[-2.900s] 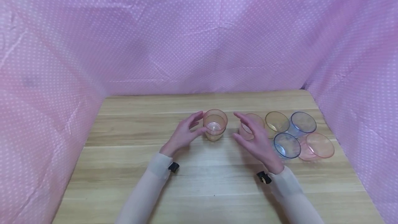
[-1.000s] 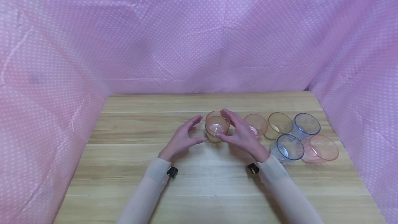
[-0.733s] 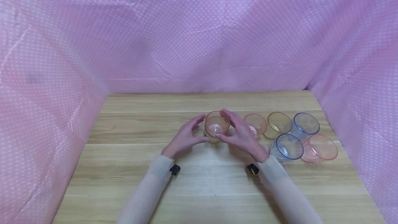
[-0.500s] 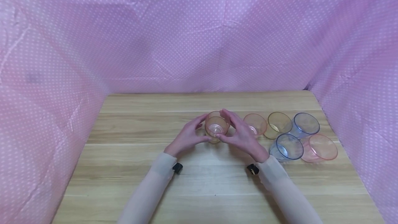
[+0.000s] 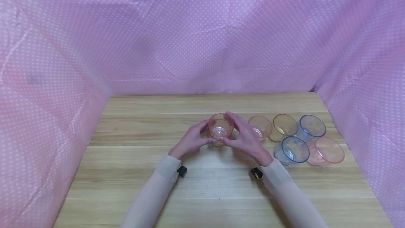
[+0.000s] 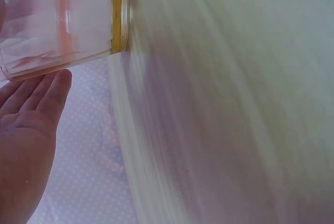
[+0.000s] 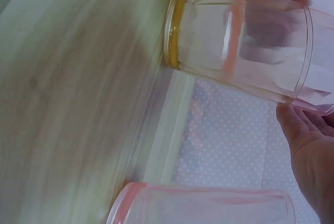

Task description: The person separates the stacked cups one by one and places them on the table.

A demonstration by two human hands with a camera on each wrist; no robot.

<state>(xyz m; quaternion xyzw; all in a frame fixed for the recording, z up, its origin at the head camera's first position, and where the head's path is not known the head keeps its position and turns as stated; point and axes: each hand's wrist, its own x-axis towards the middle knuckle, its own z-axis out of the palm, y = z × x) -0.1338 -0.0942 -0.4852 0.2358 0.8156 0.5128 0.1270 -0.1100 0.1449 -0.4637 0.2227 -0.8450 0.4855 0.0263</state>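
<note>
A clear pink cup stands nested in a clear yellow cup, upright on the wooden table. My left hand curves round the pair from the left, thumb in front and fingers at the side. On the other side my right hand grips near the pink cup's rim between thumb and fingers. In the right wrist view its fingertips meet the cups close to the yellow rim. The pink base shows through the yellow wall, above the yellow base, which sits at the tabletop.
To the right stand a single pink cup, a yellow cup and a blue cup. In front of these are another blue cup and another pink cup. Pink dotted cloth hangs behind and along both sides.
My right hand has moved left from the single pink cup to the nested pair. My left hand has drawn back slightly, then come right and closed round the cups.
</note>
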